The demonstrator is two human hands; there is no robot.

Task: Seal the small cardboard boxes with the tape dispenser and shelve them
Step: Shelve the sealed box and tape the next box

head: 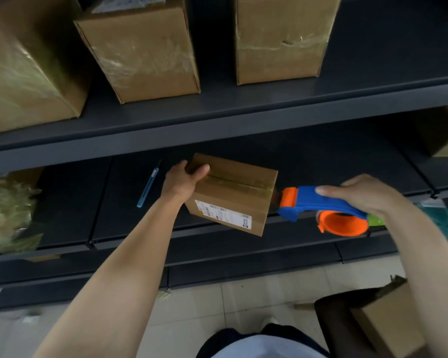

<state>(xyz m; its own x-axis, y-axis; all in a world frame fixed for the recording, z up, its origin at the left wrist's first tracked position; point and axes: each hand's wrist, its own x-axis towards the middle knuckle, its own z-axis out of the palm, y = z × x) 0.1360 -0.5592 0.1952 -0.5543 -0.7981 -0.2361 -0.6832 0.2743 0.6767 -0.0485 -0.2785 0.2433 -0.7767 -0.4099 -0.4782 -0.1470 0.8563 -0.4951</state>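
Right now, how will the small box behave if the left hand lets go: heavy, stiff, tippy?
Probably light: the left hand grips the small box by one corner. Likely stiff: its faces look flat, uncrushed. It sits tilted, so it may tip if released.

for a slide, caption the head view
Left hand grips a small cardboard box; right hand holds the tape dispenser at its edge.

Taped box (233,195) tilted — dispenser (321,205) beside.

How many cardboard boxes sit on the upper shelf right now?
3: a left box at the frame edge, a middle box, a right box. More may lie outside the frame.
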